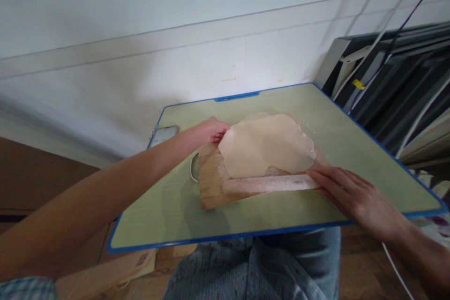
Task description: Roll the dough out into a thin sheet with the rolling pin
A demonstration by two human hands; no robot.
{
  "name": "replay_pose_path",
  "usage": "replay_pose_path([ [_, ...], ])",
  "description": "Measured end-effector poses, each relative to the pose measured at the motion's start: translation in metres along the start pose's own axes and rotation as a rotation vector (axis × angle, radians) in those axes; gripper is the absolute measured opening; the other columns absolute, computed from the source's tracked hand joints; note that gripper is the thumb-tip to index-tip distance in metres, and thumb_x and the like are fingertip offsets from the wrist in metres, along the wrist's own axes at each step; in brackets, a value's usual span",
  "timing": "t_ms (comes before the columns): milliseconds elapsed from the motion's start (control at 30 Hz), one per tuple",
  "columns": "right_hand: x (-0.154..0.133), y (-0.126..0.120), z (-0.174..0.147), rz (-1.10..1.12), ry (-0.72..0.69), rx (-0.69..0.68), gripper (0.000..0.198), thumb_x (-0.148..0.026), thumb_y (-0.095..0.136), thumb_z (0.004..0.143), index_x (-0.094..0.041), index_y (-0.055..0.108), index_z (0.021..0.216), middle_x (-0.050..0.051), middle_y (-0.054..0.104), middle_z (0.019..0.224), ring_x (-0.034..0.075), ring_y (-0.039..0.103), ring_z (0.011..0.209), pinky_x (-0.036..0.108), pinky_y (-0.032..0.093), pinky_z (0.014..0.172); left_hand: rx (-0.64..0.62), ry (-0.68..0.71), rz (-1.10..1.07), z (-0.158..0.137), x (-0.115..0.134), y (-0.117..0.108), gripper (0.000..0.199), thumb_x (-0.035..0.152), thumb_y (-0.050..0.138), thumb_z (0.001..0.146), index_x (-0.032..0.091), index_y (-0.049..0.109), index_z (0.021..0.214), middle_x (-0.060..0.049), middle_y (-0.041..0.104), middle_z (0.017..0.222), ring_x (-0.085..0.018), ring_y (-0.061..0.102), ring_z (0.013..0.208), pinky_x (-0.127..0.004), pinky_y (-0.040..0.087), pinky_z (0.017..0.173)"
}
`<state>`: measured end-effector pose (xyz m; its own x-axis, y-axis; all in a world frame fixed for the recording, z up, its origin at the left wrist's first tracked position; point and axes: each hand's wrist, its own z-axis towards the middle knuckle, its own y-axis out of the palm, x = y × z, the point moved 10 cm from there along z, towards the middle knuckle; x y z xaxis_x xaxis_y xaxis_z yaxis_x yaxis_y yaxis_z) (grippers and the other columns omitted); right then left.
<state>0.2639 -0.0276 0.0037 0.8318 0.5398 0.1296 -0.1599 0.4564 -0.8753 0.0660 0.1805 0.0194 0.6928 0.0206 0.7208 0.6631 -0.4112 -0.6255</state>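
A broad, thin sheet of dough with an uneven edge lies over a wooden cutting board and reaches past its far side. My left hand pinches the sheet at its upper left edge, fingers curled together. Along the board's near side rests a pale, floury rolling pin, just in front of the dough. My right hand is closed over the pin's right end, which its fingers partly hide. A metal handle sticks out from the board's left side.
The board stands on a light green folding table with a blue rim. A phone lies at the table's left edge. Behind is a white wall. Dark panels and hanging cables are at the right; a cardboard piece lies below.
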Motion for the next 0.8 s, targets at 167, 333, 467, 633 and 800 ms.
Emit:
replay_pose_path([
  [167, 0.001, 0.000, -0.001, 0.021, 0.026, -0.001, 0.032, -0.020, 0.040, 0.092, -0.016, 0.058, 0.117, 0.009, 0.067, 0.108, 0.021, 0.063, 0.097, 0.033, 0.052, 0.079, 0.043, 0.040, 0.217, 0.003, -0.001, 0.007, 0.038, 0.017, 0.058, 0.075, 0.017, 0.042, 0.040, 0.004, 0.037, 0.041, -0.008, 0.038, 0.041, -0.023, 0.026, 0.044],
  [333, -0.002, -0.001, 0.001, 0.028, 0.027, 0.022, 0.028, -0.022, 0.039, 0.092, -0.016, 0.059, 0.111, 0.009, 0.068, 0.106, 0.020, 0.063, 0.098, 0.032, 0.051, 0.082, 0.208, 0.190, 0.431, -0.013, 0.002, 0.019, 0.015, 0.026, 0.052, 0.084, 0.014, 0.058, 0.078, -0.005, 0.060, 0.071, -0.019, 0.057, 0.068, -0.027, 0.037, 0.058],
  [467, -0.007, -0.003, 0.004, 0.055, 0.002, 0.029, 0.030, -0.017, 0.037, 0.091, -0.018, 0.058, 0.113, 0.007, 0.070, 0.103, 0.019, 0.062, 0.098, 0.033, 0.050, 0.084, 0.272, 0.267, 0.505, -0.019, 0.001, 0.029, 0.020, 0.022, 0.047, 0.089, 0.012, 0.054, 0.105, -0.011, 0.065, 0.091, -0.024, 0.061, 0.087, -0.031, 0.043, 0.073],
  [633, -0.013, -0.010, 0.004, 0.006, -0.030, 0.034, 0.030, -0.015, 0.034, 0.091, -0.017, 0.057, 0.110, 0.007, 0.070, 0.098, 0.019, 0.063, 0.095, 0.033, 0.050, 0.082, 0.328, 0.267, 0.525, -0.006, -0.006, -0.001, 0.022, 0.024, 0.048, 0.090, 0.012, 0.053, 0.107, -0.013, 0.066, 0.098, -0.026, 0.061, 0.095, -0.034, 0.045, 0.079],
  [800, -0.011, -0.015, 0.009, 0.031, -0.035, 0.033, 0.030, -0.015, 0.036, 0.091, -0.020, 0.057, 0.112, 0.005, 0.070, 0.098, 0.019, 0.063, 0.093, 0.032, 0.049, 0.080, 0.358, 0.266, 0.764, -0.014, -0.009, -0.028, 0.037, 0.027, 0.049, 0.091, 0.010, 0.044, 0.123, -0.016, 0.063, 0.105, -0.029, 0.062, 0.098, -0.037, 0.046, 0.080],
])
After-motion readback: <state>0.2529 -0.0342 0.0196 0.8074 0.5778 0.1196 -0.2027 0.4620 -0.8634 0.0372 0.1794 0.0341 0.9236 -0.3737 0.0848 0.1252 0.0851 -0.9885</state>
